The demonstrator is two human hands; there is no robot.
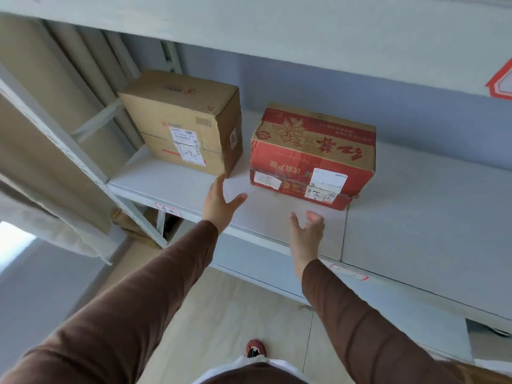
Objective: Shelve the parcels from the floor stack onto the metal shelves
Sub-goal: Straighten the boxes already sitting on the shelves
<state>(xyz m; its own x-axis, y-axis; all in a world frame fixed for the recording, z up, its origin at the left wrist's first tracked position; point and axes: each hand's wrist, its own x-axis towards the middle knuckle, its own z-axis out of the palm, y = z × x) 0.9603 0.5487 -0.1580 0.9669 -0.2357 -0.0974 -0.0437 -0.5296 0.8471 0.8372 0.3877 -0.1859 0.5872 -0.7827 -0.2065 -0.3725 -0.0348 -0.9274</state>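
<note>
Nearest of all, two brown sleeves (133,309) are reaching up and away from the person's body, and below them a red shoe (255,348) is standing on the pale floor (238,309). Both hands are hovering over the near edge of the white shelf (415,217), and neither is holding anything. The left hand (219,202) is spreading wide, thumb out to the right, its fingertips just beside the near right corner of the plain brown parcel (182,123); whether they are touching it I cannot tell. The right hand (306,232) is opening too, fingers loosely curled, sitting just short of the red parcel (313,156) with a strip of bare shelf between them.

The two parcels are resting on the shelf side by side, a narrow gap running between them. The brown one is sitting far left, close against the shelf's left upright (69,151), with white labels on its near face. The red one is lying near the middle, turned slightly, its printed characters upside down and white labels on its near side.

To the right of the red parcel the shelf board is lying open all the way to the picture's edge, and there is free room in front of both parcels along the near lip. Another shelf (277,23) is hanging close overhead. Beige curtains (36,106) are hanging to the left of the frame.
</note>
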